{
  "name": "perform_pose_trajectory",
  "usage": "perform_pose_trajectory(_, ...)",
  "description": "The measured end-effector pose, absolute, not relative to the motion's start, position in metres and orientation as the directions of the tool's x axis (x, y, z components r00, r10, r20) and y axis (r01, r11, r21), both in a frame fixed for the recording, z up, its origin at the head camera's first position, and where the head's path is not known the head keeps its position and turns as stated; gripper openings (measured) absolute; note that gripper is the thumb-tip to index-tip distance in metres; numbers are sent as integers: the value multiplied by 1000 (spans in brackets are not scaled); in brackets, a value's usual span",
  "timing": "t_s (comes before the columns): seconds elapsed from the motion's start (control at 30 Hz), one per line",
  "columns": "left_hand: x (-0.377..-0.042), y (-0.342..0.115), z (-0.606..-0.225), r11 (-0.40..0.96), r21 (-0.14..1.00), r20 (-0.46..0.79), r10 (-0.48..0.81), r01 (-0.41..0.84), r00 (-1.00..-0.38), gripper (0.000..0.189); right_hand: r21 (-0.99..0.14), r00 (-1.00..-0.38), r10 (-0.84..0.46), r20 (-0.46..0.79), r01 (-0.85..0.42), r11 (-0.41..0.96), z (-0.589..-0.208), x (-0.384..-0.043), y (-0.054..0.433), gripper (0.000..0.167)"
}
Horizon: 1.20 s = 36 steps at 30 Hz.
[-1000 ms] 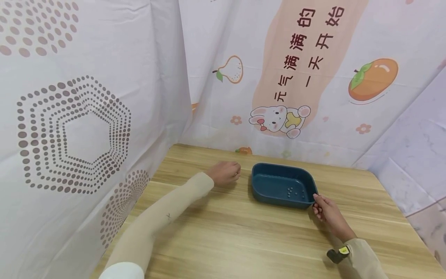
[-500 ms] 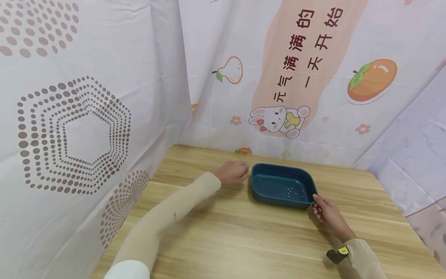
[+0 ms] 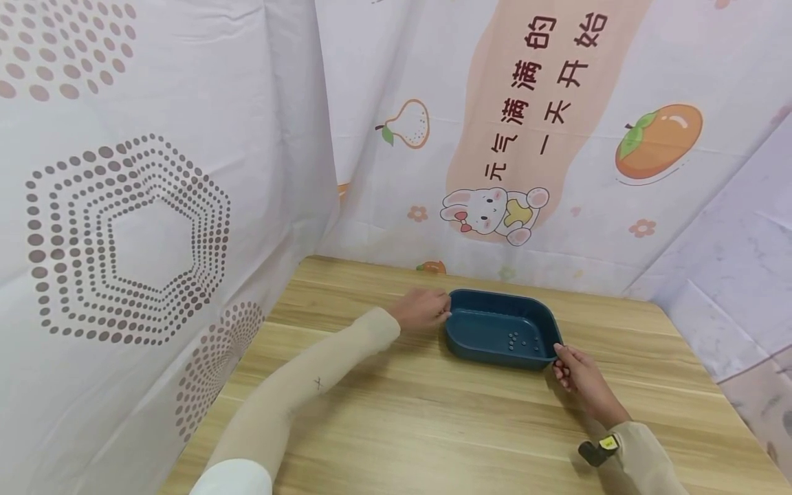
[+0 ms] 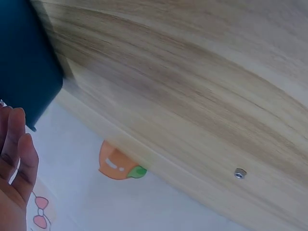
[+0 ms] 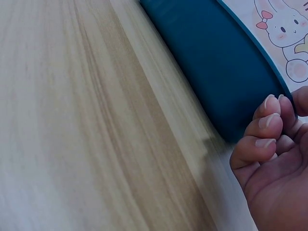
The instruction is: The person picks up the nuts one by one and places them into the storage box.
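A dark blue rectangular bin [image 3: 489, 358] sits on the wooden table, with several small metal nuts [image 3: 511, 342] on its floor toward the right end. My left hand [image 3: 422, 308] is at the bin's left rim, its fingers bent. A small shiny bit of metal, which looks like a nut [image 4: 2, 103], shows at its fingertips in the left wrist view; most of it is cut off by the frame edge. At the near right corner, my right hand [image 3: 581, 381] pinches the bin's rim between thumb and curled fingers, also close up in the right wrist view.
One loose nut [image 4: 240, 173] lies on the table near its back edge in the left wrist view. A printed curtain [image 3: 383, 227] hangs behind the table, and a dotted one [image 3: 272, 172] closes off the left side. A black device [image 3: 597, 452] is strapped at my right wrist.
My left hand has moved right across the table, from a short way left of the bin up to its left rim. My right hand and the bin have stayed in place.
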<state>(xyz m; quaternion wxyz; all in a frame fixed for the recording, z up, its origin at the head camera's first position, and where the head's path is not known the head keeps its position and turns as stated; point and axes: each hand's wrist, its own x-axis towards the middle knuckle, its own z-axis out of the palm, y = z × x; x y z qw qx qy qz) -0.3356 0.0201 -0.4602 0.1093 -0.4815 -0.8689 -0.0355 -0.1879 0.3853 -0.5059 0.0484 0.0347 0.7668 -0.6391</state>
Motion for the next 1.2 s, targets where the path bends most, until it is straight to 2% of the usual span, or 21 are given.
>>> perform_pose_trajectory(0.3,-334,23,-461,520,-45,228,837,853,-498,18,-975,-992,-7,-126,123,183,-507,-189,385,46)
perform_pose_trajectory(0.67,-335,22,-460,532,1,196,830,847,-522,19,-977,-992,-10,-124,120,176,-506,-189,384,45)
perform_pose_trajectory(0.97,-338,10,-466,520,0,275,821,854,-500,17,-980,-992,-28,-119,113,162,-505,-188,385,43)
perform_pose_trajectory(1.2,-348,-16,-474,575,-26,270,791,818,-548,13,-980,-993,-26,-119,113,162,-506,-189,386,45)
